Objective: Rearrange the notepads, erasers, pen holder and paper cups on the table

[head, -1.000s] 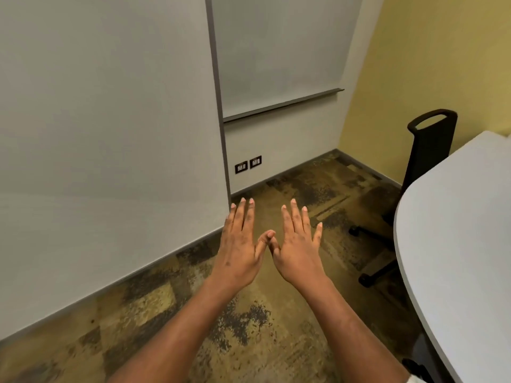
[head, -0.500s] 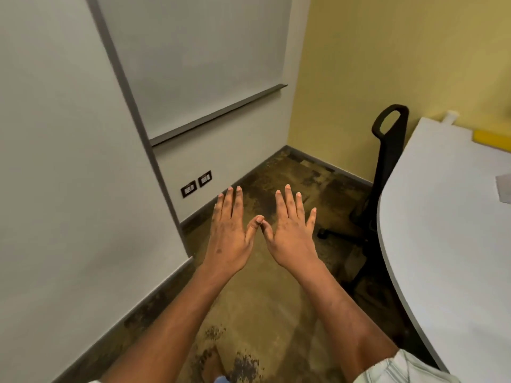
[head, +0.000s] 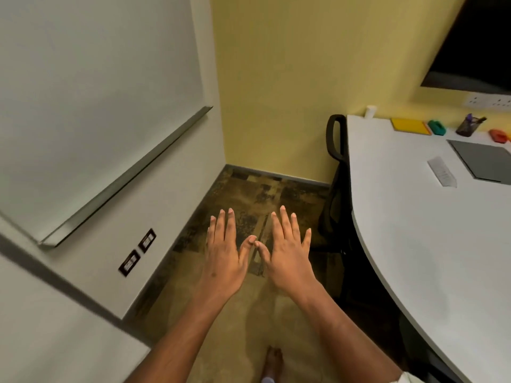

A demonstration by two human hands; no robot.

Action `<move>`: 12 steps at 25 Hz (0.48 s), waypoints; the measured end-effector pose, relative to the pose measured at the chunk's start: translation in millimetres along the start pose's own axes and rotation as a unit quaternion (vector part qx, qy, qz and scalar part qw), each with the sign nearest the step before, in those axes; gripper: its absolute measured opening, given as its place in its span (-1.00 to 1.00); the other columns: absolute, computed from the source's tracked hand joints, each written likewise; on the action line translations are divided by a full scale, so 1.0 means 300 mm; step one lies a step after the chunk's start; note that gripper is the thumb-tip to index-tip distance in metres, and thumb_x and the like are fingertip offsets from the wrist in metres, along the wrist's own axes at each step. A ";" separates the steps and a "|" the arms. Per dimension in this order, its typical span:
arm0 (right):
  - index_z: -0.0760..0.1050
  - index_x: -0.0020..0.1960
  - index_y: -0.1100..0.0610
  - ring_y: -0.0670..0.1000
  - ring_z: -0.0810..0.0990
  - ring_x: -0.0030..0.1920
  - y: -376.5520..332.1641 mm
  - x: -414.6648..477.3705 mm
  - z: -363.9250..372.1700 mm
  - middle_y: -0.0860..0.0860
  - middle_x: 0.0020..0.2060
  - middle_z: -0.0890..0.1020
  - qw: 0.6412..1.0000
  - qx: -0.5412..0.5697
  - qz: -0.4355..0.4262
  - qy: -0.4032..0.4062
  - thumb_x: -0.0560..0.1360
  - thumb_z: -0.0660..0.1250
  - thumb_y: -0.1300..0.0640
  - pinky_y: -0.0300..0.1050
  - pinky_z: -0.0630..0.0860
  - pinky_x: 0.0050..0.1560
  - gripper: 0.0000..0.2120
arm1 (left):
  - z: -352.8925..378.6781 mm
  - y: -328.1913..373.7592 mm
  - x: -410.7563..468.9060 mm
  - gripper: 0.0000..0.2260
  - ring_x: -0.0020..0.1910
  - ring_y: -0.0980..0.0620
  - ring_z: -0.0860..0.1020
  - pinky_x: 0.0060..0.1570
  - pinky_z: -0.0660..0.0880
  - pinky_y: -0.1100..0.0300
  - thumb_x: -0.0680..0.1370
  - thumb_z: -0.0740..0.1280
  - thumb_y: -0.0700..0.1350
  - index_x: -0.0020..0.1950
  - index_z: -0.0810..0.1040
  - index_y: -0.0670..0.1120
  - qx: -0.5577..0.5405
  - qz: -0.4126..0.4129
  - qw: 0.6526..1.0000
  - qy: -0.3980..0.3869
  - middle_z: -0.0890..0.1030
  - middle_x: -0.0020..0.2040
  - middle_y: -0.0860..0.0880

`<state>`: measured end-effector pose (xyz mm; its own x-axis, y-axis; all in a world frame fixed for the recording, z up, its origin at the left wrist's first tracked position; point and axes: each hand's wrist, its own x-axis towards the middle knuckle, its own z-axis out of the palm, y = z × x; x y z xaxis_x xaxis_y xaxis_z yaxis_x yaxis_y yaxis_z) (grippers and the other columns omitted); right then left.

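My left hand (head: 224,255) and my right hand (head: 287,252) are held out flat over the carpet, palms down, fingers straight, thumb tips touching, holding nothing. Well to their right stands the white table (head: 414,244). Along its far edge are a white paper cup (head: 370,111), a yellow notepad (head: 410,126), a green eraser (head: 437,127), a dark mesh pen holder (head: 468,127) with pens, and a red eraser (head: 497,134). A grey notepad (head: 484,160) lies nearer, at the right edge of view.
A white slip of paper (head: 442,171) lies beside the grey notepad. A black office chair (head: 336,172) stands against the table's left edge. A whiteboard (head: 96,106) covers the left wall; a dark screen (head: 475,45) hangs above the table. My foot (head: 273,360) shows below.
The view has swung right, bringing the table's far edge with the cup, notepads, erasers and pen holder into sight. Both hands stay flat and together, thumbs touching.
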<state>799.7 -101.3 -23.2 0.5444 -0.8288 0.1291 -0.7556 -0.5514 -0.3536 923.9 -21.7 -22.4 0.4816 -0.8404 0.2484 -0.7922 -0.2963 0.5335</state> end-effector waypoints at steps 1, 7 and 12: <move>-0.20 0.56 0.01 0.00 -0.37 0.51 0.003 0.059 0.011 -0.09 0.51 -0.32 1.000 0.002 0.003 0.000 0.54 -0.12 -0.35 0.24 -0.29 0.46 -0.28 | 0.017 -0.012 0.057 -0.27 0.54 0.03 -0.20 0.50 -0.09 0.04 0.47 -0.15 0.37 0.54 -0.19 0.05 0.000 0.006 1.000 -0.002 -0.11 0.58 -0.01; -0.22 0.56 0.03 0.03 -0.38 0.50 0.039 0.576 0.057 -0.06 0.51 -0.34 1.000 0.002 0.010 -0.008 0.56 -0.11 -0.32 0.28 -0.27 0.47 -0.28 | 0.112 -0.092 0.560 -0.28 0.55 -0.03 -0.15 0.51 0.02 -0.07 0.48 -0.14 0.36 0.55 -0.16 0.04 0.030 0.021 0.999 -0.003 -0.07 0.58 -0.04; -0.22 0.56 0.05 0.07 -0.37 0.51 0.066 0.994 0.033 -0.01 0.53 -0.32 0.999 -0.036 -0.020 -0.002 0.58 -0.10 -0.27 0.29 -0.28 0.46 -0.31 | 0.174 -0.099 0.955 -0.29 0.55 -0.02 -0.15 0.51 -0.03 -0.01 0.49 -0.17 0.35 0.55 -0.16 0.02 0.026 0.022 0.999 0.018 -0.07 0.58 -0.05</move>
<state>950.6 -358.4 -1.0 0.5757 -0.8058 0.1385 -0.7573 -0.5894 -0.2813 1065.9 -277.5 -9.1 0.4579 -0.8365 0.3009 -0.8313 -0.2830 0.4783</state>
